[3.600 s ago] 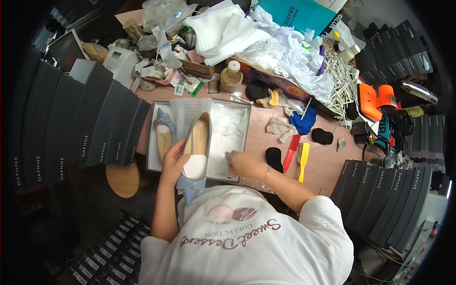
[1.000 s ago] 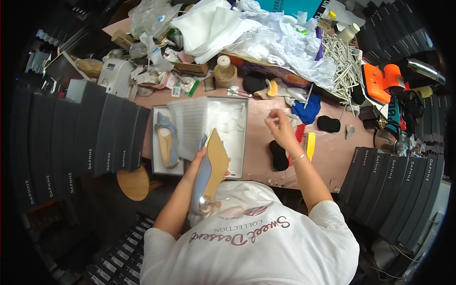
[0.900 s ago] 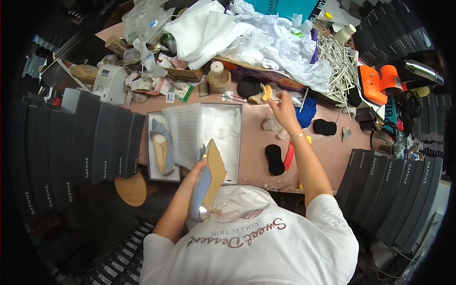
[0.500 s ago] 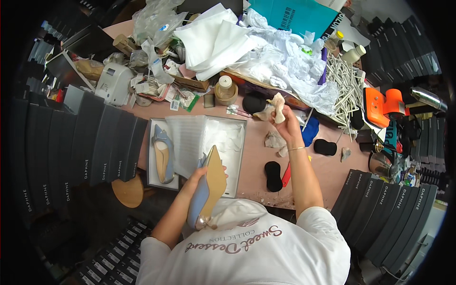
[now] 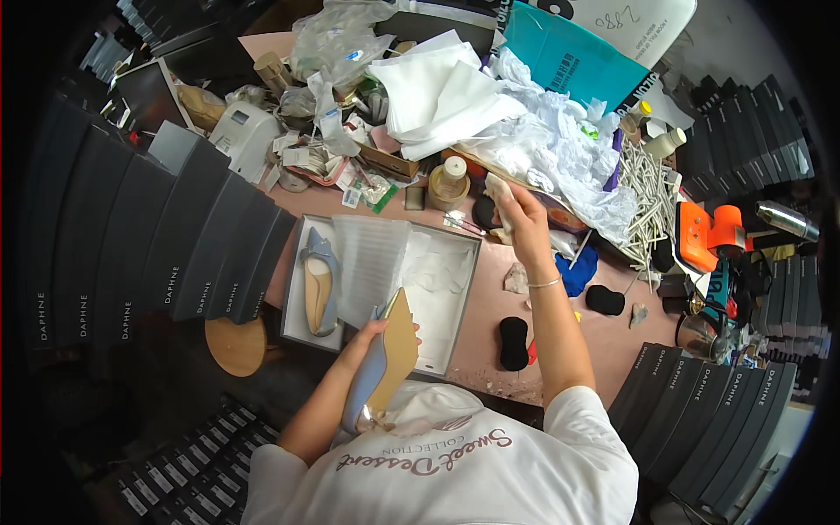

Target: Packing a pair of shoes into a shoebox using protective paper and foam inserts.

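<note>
My left hand (image 5: pixel 371 339) grips a light blue pointed shoe (image 5: pixel 360 385), its tan sole turned up to the right and its heel close to my shirt. In my right hand (image 5: pixel 525 219) is a crumpled whitish cloth (image 5: pixel 497 191), pinched just right of a jar (image 5: pixel 448 189) with a white-topped bottle in it. The matching blue shoe (image 5: pixel 322 289) lies in the left side of an open shoe box (image 5: pixel 442 328), next to a translucent wrapping sheet (image 5: pixel 363 258).
Black sponges (image 5: pixel 514 343) and a blue cloth (image 5: pixel 576 271) lie on the pink table (image 5: pixel 490 302). Stacked dark shoe boxes (image 5: pixel 201 236) rise on both sides. White paper (image 5: pixel 437 105), a pile of white sticks (image 5: pixel 646 197) and an orange tool (image 5: pixel 696 236) crowd the far and right sides.
The whole view has shifted, moving the table things rightward in the picture. My right hand has carried the cloth leftward, closer to the jar. My left hand still holds the shoe.
</note>
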